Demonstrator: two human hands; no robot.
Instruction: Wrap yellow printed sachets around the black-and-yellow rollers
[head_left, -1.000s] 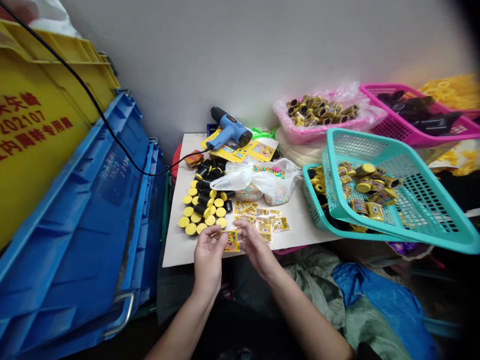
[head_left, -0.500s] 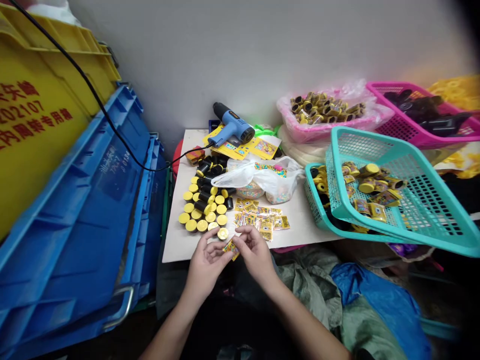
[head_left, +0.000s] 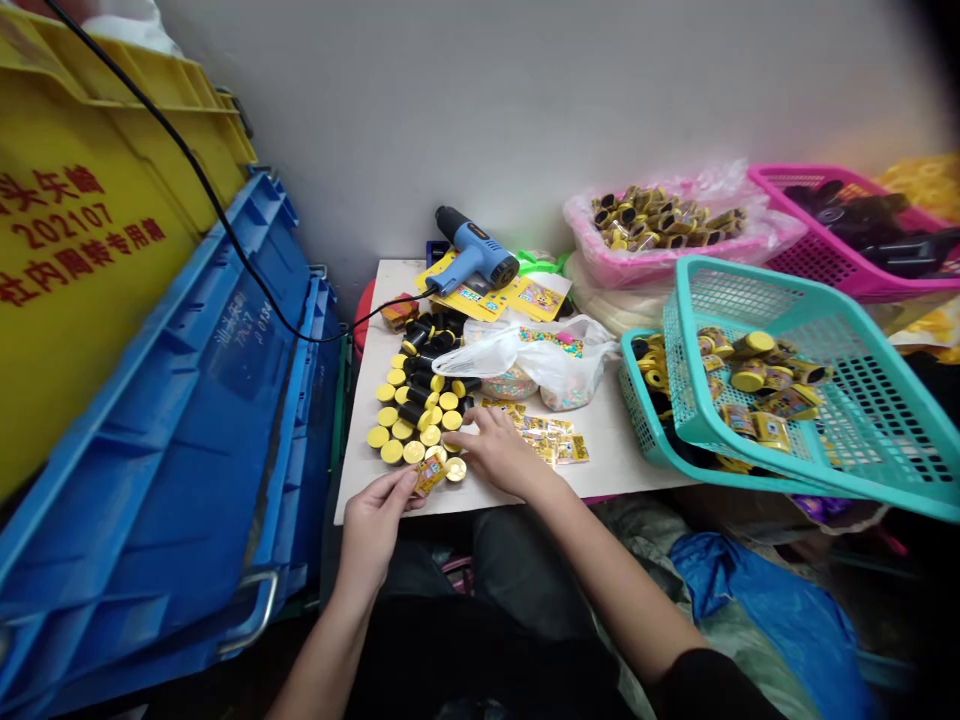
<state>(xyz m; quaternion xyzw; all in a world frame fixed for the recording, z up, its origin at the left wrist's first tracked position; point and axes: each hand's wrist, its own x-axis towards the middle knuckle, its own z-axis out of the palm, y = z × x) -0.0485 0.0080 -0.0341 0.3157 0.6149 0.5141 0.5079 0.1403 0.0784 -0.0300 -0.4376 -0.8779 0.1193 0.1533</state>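
Between the thumb and fingers of my left hand (head_left: 379,515) is a small printed plastic sleeve (head_left: 430,475), yellow and orange, above the table's front edge. My right hand (head_left: 495,455) is over the tabletop with its fingers apart, reaching toward the small black jars with yellow caps (head_left: 403,430). Nothing shows in its fingers. One jar (head_left: 455,469) stands nearest the front edge, between my two hands. More flat printed sleeves (head_left: 559,442) lie to the right of my right hand, which covers part of that pile.
A blue heat gun (head_left: 476,255) with a black cord rests on yellow printed cards (head_left: 536,298). White plastic bags of colourful beads (head_left: 574,365) lie mid-table. Teal baskets (head_left: 885,440) hold wrapped jars at right; pink baskets (head_left: 810,265) stand behind. Blue crates (head_left: 150,440) line the left.
My hands have moved apart. The left went left, keeping the sleeve; the right let go of it and moved up toward the jars. The view has shifted slightly.
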